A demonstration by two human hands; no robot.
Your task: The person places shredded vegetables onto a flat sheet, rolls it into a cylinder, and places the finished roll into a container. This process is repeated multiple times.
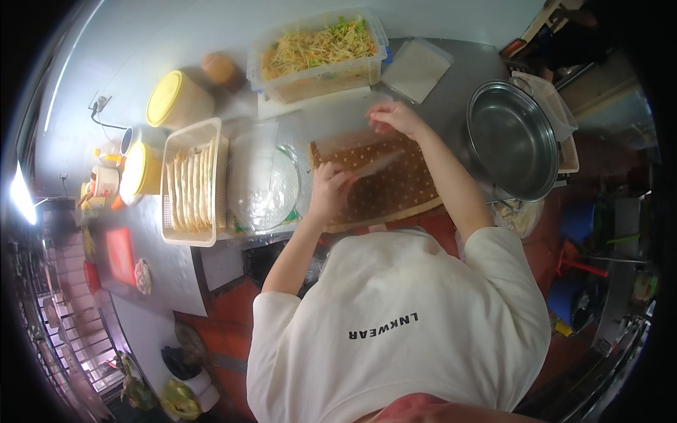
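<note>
My left hand (332,187) is pinched at the left end of a thin whitish roll (378,163), which slants up to the right above a brown dotted cloth (386,193). The cloth covers a work surface with a pale curved front edge. Above the cloth's far side, my right hand (394,119) is raised with loosely bent fingers, blurred, and nothing shows in it. To the left, a white plastic basket (216,211) holds several long pale rolls (190,190) side by side. Between basket and cloth lies a round, plastic-covered stack (264,198) of what look like thin wrappers.
A clear plastic tub (317,87) of shredded vegetable filling (322,47) stands against the wall. Square pale sheets (418,69) lie beside it. A large steel pot (513,143) is at the right. Yellow-lidded buckets (165,99) and a red board (120,256) are at the left.
</note>
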